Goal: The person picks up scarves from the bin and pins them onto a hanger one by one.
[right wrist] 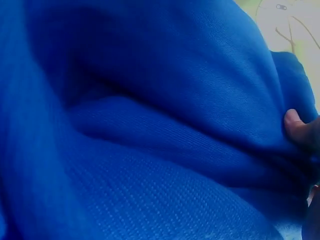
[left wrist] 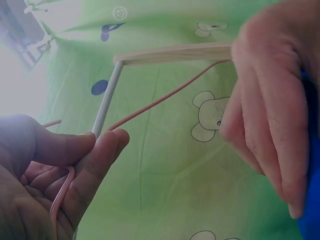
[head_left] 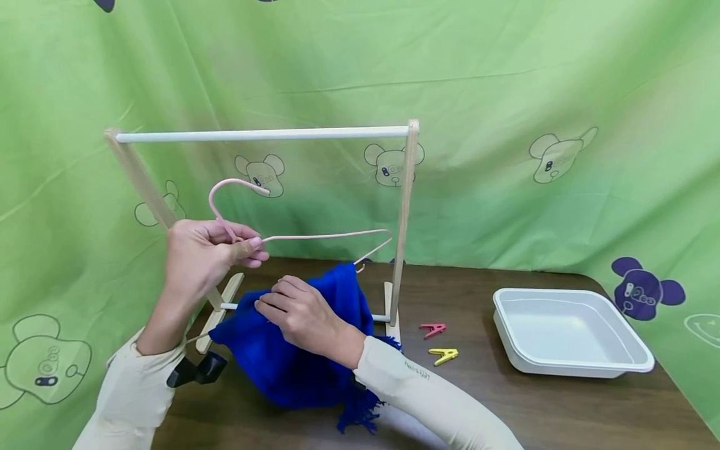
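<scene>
My left hand (head_left: pixel 205 253) pinches a pink wire hanger (head_left: pixel 332 235) near the base of its hook, thumb against the fingers. The hook curves up above this hand. A blue fringed scarf (head_left: pixel 315 369) drapes over the lower part of the hanger, in folds. Lower and to the right, my right hand (head_left: pixel 304 315) grips the scarf's upper edge; in the right wrist view its thumb (right wrist: pixel 295 122) presses into the cloth. Most of the hanger's bottom bar is hidden by the scarf. The left wrist view shows the hanger wire passing between thumb and forefinger.
Behind the hands stands a wooden rack with a white top rod (head_left: pixel 264 134). On the brown table (head_left: pixel 472 412) lie a red clothespin (head_left: pixel 432 330) and a yellow clothespin (head_left: pixel 444 356). A white plastic tub (head_left: pixel 574 369) sits at the right. A green printed curtain surrounds the table.
</scene>
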`<state>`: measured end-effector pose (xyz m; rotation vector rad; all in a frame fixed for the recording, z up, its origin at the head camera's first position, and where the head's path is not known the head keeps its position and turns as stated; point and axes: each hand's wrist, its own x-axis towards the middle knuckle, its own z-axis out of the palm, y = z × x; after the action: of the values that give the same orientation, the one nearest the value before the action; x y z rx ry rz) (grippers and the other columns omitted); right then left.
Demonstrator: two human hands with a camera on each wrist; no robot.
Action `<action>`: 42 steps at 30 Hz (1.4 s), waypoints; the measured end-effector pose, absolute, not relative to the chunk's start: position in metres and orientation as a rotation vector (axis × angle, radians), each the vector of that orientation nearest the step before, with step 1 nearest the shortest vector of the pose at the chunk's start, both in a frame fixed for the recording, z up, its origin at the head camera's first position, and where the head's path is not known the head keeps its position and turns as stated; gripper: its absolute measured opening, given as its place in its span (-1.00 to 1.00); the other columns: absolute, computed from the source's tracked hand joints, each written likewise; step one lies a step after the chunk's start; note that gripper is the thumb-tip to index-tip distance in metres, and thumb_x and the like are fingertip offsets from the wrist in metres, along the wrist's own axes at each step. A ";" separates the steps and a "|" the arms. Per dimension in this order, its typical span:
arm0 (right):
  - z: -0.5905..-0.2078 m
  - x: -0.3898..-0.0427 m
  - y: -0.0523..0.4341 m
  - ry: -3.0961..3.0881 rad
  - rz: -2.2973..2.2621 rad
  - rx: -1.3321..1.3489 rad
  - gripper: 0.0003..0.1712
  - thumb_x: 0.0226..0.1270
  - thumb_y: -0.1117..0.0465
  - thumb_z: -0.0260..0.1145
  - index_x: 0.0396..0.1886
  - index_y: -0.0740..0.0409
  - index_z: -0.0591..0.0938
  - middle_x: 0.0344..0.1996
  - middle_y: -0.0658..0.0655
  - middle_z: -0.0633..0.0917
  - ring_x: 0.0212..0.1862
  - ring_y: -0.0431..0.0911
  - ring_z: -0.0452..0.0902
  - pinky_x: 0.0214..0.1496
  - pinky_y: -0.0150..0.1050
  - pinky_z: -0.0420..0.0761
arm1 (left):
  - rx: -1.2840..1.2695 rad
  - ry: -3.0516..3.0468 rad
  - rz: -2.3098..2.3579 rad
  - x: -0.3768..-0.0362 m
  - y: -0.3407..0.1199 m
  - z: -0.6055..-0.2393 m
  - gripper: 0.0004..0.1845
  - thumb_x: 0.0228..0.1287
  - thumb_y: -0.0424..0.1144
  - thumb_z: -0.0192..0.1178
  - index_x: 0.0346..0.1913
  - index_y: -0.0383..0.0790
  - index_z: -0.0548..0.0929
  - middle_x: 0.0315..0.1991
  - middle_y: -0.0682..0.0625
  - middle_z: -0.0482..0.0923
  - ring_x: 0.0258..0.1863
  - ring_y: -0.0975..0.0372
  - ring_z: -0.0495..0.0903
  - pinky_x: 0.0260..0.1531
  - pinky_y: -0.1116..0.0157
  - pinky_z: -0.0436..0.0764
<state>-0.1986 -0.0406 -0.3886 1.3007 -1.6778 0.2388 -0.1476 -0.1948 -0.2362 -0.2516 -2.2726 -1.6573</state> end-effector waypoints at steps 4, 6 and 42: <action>-0.387 -0.199 -0.042 -1.633 0.317 1.325 -0.61 0.43 0.43 0.06 -0.21 0.13 0.82 -0.27 -0.01 0.83 -0.16 -0.12 0.63 0.19 -0.30 0.62 | -0.276 -2.275 -1.658 -0.150 -0.193 -0.239 -0.83 0.16 -0.57 0.39 -0.22 -0.69 0.70 -0.53 0.08 0.77 -0.54 0.20 0.80 -0.46 0.25 0.78; -0.386 -0.198 -0.043 -1.618 0.344 1.330 -0.63 0.38 0.46 0.08 -0.26 0.15 0.81 -0.32 -0.01 0.82 -0.21 -0.13 0.62 0.14 -0.31 0.63 | -0.286 -2.276 -1.666 -0.152 -0.193 -0.241 -0.83 0.15 -0.58 0.39 -0.25 -0.70 0.69 -0.53 0.10 0.76 -0.55 0.21 0.79 -0.47 0.25 0.78; -0.352 -0.187 -0.075 -2.460 0.257 1.105 -0.58 0.41 -0.23 0.28 0.11 -0.18 0.71 -0.23 -0.18 0.81 -0.02 -0.22 0.71 0.35 -0.23 0.53 | -0.245 -2.278 -1.656 -0.129 -0.196 -0.257 -0.86 0.13 -0.55 0.42 -0.31 -0.65 0.73 -0.55 0.05 0.77 -0.60 0.20 0.78 -0.53 0.23 0.77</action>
<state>-0.1871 -0.0746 -0.3521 1.1053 -2.4601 0.2573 -0.1293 -0.1965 -0.2566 -0.2452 -2.2779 -1.6563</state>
